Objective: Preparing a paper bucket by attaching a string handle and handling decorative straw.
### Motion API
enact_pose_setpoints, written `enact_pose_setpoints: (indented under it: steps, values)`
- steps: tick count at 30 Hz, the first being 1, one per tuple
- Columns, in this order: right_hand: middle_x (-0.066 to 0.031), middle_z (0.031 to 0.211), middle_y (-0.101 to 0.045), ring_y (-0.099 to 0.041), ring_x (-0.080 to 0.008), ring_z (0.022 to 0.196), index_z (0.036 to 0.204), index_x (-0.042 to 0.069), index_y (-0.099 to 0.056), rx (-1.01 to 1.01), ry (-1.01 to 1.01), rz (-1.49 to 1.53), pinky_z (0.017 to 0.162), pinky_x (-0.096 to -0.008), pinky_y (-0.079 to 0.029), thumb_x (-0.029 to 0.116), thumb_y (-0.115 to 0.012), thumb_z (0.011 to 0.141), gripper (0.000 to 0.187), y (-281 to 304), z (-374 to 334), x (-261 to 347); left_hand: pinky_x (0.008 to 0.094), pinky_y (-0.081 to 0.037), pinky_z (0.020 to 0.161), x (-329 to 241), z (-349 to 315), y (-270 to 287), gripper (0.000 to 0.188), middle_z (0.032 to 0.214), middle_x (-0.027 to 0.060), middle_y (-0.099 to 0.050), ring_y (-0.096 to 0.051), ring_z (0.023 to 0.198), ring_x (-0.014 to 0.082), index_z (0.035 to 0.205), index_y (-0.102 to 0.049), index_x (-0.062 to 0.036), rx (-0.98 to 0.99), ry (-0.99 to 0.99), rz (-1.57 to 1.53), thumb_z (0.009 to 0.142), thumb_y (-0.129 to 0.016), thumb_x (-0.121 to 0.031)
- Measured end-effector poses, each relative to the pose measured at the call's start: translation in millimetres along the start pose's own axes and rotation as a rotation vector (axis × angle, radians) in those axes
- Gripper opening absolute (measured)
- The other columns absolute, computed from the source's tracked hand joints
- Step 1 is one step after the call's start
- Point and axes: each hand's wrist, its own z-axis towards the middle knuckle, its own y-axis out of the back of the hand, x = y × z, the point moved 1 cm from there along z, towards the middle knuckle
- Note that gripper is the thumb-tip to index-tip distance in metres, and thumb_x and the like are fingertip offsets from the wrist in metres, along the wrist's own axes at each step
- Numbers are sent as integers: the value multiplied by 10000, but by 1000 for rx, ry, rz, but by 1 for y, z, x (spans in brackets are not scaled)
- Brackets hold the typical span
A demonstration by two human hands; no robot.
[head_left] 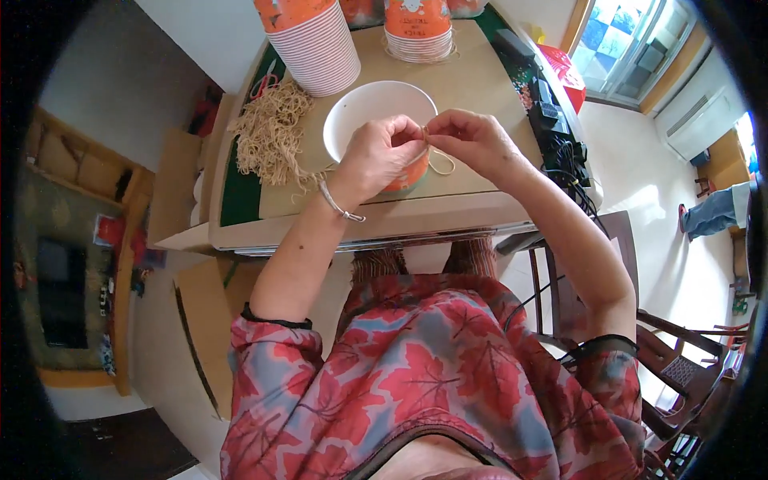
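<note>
In front of me on the table stands a paper bucket, white inside, with an orange printed outside. My left hand and my right hand meet at its right rim, thumbs and forefingers pinched together on a thin beige string. A loop of that string hangs below my right fingers beside the bucket. The exact spot between the fingertips is too small to make out. Left of the bucket lies a tangled heap of beige strings, some ends reaching toward my left wrist.
A tall stack of paper buckets stands behind the heap, and a shorter upside-down stack farther right. Red-handled scissors lie at the left edge. Black cables and adapters line the right edge. A wooden chair stands at right; another person's legs show beyond.
</note>
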Motion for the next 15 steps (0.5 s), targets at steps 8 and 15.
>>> enact_pose_setpoints:
  steps: [8,15]
  values:
    - [24,782,-630,-536,-38,714,945,5,-697,-42,-16,48,636,-219,-464,141,-707,904,142,-2,4,-9,219,-519,762,-6,0,-2,159,930,13,-692,-609,836,54,1037,-687,17,30,59,15,956,-670,-119]
    - [-29,891,-679,-610,-90,817,968,-4,-683,-22,-105,339,776,-251,-506,157,-668,923,168,-4,-1,-4,238,-530,751,-6,-1,2,135,880,35,-709,-625,806,66,1008,-705,35,14,18,-84,930,-655,-64]
